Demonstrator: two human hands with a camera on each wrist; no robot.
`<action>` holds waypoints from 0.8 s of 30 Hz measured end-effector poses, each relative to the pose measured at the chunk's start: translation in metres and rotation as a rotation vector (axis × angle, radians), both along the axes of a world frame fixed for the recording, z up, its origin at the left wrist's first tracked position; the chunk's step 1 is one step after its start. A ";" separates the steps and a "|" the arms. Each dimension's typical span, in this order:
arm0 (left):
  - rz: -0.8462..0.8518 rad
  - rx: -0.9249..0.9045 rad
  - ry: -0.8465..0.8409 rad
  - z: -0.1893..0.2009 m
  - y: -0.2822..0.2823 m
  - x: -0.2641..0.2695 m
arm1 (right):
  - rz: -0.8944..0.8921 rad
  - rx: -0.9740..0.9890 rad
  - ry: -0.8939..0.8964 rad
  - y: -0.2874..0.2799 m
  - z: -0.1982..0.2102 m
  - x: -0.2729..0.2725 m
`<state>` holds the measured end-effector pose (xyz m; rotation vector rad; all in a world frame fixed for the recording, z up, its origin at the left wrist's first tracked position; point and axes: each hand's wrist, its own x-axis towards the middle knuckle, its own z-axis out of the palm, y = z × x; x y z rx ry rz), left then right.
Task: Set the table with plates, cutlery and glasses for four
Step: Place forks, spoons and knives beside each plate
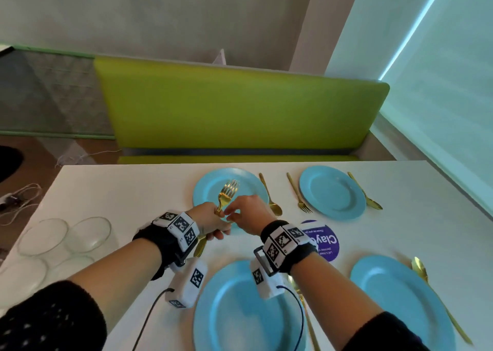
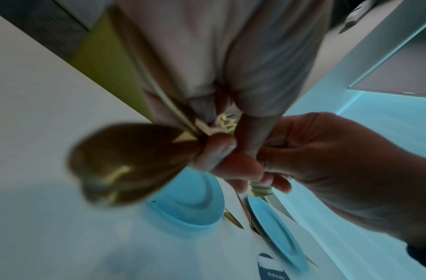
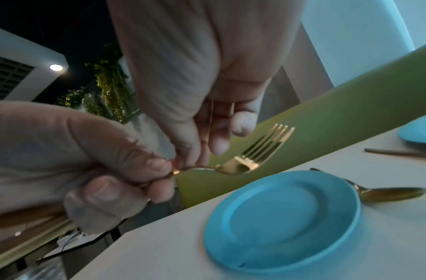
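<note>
Your left hand (image 1: 210,221), low in the middle of the head view, is clamped on a bundle of gold cutlery, and your right hand (image 1: 246,212) pinches the gold fork (image 1: 226,194) by its neck over the far-left blue plate (image 1: 248,179). You seem to be separating that fork; next, lay it on the surface (image 1: 120,190) left of this plate. All four plates hold nothing, and the glasses (image 1: 64,238) wait at lower left.

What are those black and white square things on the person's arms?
They are printed marker squares, black patterns on white blocks. A ring of blocks sits on a black band round the left wrist and another round the right wrist. Under each wrist hangs a white box with the same squares and a thin black cable. Both arms wear dark knitted sleeves pushed up.
</note>
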<state>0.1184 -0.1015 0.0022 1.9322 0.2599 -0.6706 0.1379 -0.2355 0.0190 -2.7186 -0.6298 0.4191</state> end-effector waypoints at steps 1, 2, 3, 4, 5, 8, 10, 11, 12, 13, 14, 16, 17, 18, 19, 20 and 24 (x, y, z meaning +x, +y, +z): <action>-0.012 -0.002 0.008 0.004 0.010 -0.010 | 0.011 -0.023 0.009 0.010 0.003 -0.010; -0.012 -0.005 0.010 0.008 0.020 -0.019 | 0.022 -0.040 0.018 0.019 0.006 -0.019; -0.009 -0.007 0.005 0.012 0.029 -0.027 | 0.034 -0.052 0.026 0.027 0.009 -0.028; -0.006 -0.008 -0.001 0.016 0.038 -0.034 | 0.043 -0.059 0.033 0.035 0.012 -0.036; -0.005 -0.005 -0.008 0.019 0.045 -0.040 | 0.048 -0.062 0.035 0.042 0.014 -0.043; -0.004 -0.008 -0.014 0.029 0.065 -0.053 | 0.051 -0.075 0.022 0.061 0.019 -0.061; -0.007 -0.027 0.006 0.031 0.075 -0.058 | 0.057 -0.108 -0.007 0.071 0.020 -0.066; -0.006 -0.042 0.018 0.031 0.079 -0.059 | 0.055 -0.115 -0.028 0.076 0.020 -0.067; 0.001 -0.055 0.027 0.030 0.083 -0.059 | 0.043 -0.111 -0.047 0.080 0.020 -0.067; 0.021 -0.063 0.037 0.028 0.087 -0.058 | 0.023 -0.100 -0.057 0.083 0.020 -0.067; 0.056 -0.067 0.045 0.026 0.091 -0.055 | -0.001 -0.087 -0.063 0.087 0.020 -0.066; 0.154 -0.063 0.059 0.020 0.101 -0.045 | -0.054 -0.071 -0.060 0.090 0.018 -0.059; 0.208 -0.054 0.056 0.017 0.107 -0.040 | -0.086 -0.068 -0.048 0.090 0.016 -0.054; 0.260 -0.042 0.048 0.015 0.113 -0.034 | -0.119 -0.065 -0.027 0.090 0.013 -0.049; 0.309 -0.031 0.036 0.014 0.120 -0.028 | -0.152 -0.058 -0.003 0.090 0.011 -0.042; 0.358 -0.021 0.023 0.013 0.127 -0.024 | -0.189 -0.046 0.019 0.090 0.007 -0.035; 0.475 -0.006 -0.021 0.010 0.154 -0.006 | -0.392 0.106 0.132 0.099 -0.010 -0.003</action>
